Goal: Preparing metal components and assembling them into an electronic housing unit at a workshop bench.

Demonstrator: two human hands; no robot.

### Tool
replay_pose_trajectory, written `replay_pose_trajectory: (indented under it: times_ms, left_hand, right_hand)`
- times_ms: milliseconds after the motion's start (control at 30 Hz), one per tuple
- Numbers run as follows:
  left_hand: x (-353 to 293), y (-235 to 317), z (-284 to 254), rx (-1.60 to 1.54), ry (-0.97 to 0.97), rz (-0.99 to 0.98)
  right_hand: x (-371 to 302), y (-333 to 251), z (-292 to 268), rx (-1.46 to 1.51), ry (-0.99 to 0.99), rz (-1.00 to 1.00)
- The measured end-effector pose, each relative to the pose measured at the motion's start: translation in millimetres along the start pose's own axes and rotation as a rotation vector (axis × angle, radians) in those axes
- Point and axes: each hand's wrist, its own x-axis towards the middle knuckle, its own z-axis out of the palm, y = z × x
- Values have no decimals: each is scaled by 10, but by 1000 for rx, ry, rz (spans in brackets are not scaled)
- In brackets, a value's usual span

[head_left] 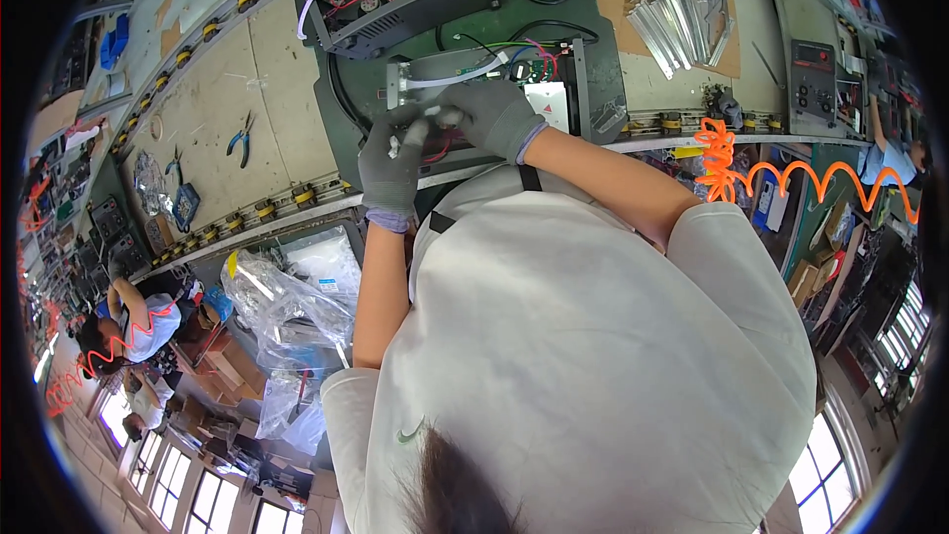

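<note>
Both my hands wear grey gloves and meet over the near edge of an open dark device chassis [583, 89]. My left hand [388, 168] has its fingers curled, with a small whitish bit showing at them. Just right of it, the fingers of my right hand [492, 117] are bent and pressed together. What either hand pinches is too small to make out. Red wires [440, 150] show beneath the fingers. Inside the chassis sit a circuit board, coloured wires and a white-labelled block [547, 105]. A pale flat cable [455, 79] crosses behind my hands.
Beyond lies a second open chassis [420, 5] with wiring, on the same green board [608, 40]. Metal strips [682, 25] rest on cardboard at right. Blue-handled pliers [240, 141] lie at left. An orange coiled hose [771, 173] hangs right; plastic bags [287, 302] sit below left.
</note>
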Motion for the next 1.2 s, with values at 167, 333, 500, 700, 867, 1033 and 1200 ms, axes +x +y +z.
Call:
replay_pose_trajectory:
  times_ms: [167,333,500,700,867,1033,1200]
  left_hand:
    - [66,-99,9,120,-79,-106]
    - [60,-231,45,147,198,-207]
    - [81,-402,-16,269,204,-264]
    - [149,-491,-91,-139,91,-497]
    - [136,-591,-84,-79,116,-445]
    - [141,-488,-106,-129,74,-495]
    - [128,-595,-62,-106,118,-392]
  right_hand:
    - [2,-25,-8,-62,-117,-10]
    - [300,46,37,-269,-210,44]
    - [629,179,450,-451,-407,118]
    - [553,168,391,-293,-256,23]
    - [555,263,562,-342,-266,45]
    - [611,107,425,-389,-374,229]
    - [695,223,515,65,-302,525]
